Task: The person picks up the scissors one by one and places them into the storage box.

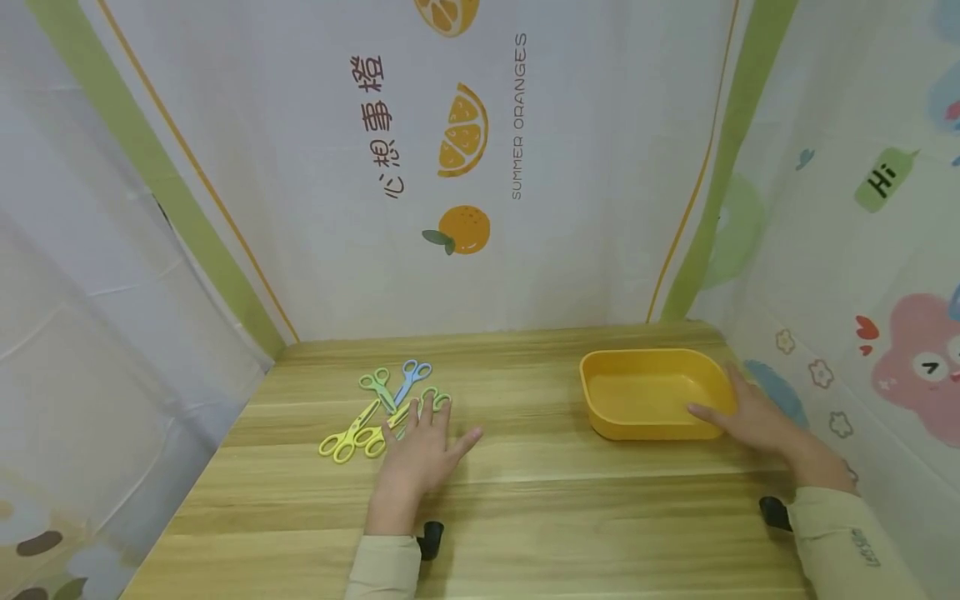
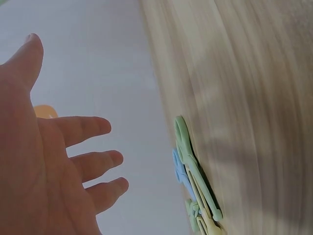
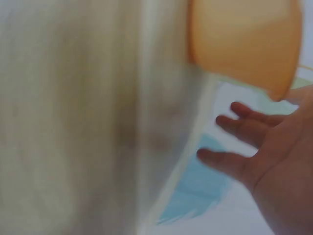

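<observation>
My left hand [image 1: 420, 462] hovers over a small pile of children's scissors, its fingers spread and holding nothing. In the pile are blue scissors [image 1: 410, 383], green scissors [image 1: 377, 383], yellow scissors [image 1: 348, 437] and a second yellow pair [image 1: 372, 437]. Another green pair [image 2: 193, 164] lies partly behind my fingers in the head view. At the right end of a yellow plastic basin [image 1: 637, 430] is my right hand [image 1: 753, 421], thumb over the rim. The right wrist view shows that hand's fingers [image 3: 244, 129] extended, with a gap to the basin's wall.
The wooden table [image 1: 540, 517] meets a printed white curtain [image 1: 585, 208] along its back edge. Another patterned curtain [image 1: 817, 275] hangs close on the right, beside my right hand. Inside the basin no objects show.
</observation>
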The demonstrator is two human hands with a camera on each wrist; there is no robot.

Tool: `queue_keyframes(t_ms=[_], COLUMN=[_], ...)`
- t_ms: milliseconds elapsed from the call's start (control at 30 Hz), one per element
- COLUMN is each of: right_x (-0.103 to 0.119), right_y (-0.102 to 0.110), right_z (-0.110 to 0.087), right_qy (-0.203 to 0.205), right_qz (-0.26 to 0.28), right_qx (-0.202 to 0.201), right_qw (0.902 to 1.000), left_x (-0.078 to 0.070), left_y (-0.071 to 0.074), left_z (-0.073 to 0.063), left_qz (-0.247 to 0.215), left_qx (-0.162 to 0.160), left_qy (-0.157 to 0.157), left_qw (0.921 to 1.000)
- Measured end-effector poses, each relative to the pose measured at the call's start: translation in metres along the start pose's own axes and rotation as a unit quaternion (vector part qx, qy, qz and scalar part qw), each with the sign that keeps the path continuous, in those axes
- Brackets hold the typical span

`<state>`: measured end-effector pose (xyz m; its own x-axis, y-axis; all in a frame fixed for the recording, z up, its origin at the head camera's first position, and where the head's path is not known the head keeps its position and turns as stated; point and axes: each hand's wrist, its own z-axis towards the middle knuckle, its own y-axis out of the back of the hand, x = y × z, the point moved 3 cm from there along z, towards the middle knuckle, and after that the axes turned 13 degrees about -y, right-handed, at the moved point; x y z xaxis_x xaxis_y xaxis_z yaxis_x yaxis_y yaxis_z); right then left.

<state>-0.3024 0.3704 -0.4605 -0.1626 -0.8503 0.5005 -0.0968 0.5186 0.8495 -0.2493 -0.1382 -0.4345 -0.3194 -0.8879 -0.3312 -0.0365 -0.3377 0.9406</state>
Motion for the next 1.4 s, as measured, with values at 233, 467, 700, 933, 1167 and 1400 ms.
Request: queue_keyframes(t_ms=[233, 467, 700, 933, 1167, 1400], right_x=[-0.009, -0.006, -0.007, -0.008, -0.004, 0.004], right_y=[-0.006, -0.009, -0.009, -0.012, -0.017, -0.021], right_z=[0.003, 0.005, 0.004, 0.002, 0.001, -0.003], right_qy=[0.001, -0.005, -0.004, -0.002, 0.011, 0.022], right_qz=[0.006, 0.007, 0.007, 0.008, 0.012, 0.022], right_qx=[0.008, 0.029, 0.043, 0.042, 0.038, 0.050], right_qw=[1.0000, 0.9995, 0.9991, 0.9991, 0.9992, 0.9983], left_x=[0.003, 0.009, 0.014, 0.018, 0.020, 0.022], left_y=[0.001, -0.001, -0.002, 0.002, 0.001, 0.003], left_z=[0.001, -0.005, -0.002, -0.002, -0.004, -0.003], left_qz=[0.000, -0.026, -0.020, -0.001, 0.016, 0.026], left_qx=[0.005, 0.018, 0.026, 0.036, 0.048, 0.050], left_qy=[0.001, 0.023, 0.022, 0.039, 0.042, 0.035], left_qw=[1.0000, 0.9992, 0.9992, 0.9986, 0.9978, 0.9978])
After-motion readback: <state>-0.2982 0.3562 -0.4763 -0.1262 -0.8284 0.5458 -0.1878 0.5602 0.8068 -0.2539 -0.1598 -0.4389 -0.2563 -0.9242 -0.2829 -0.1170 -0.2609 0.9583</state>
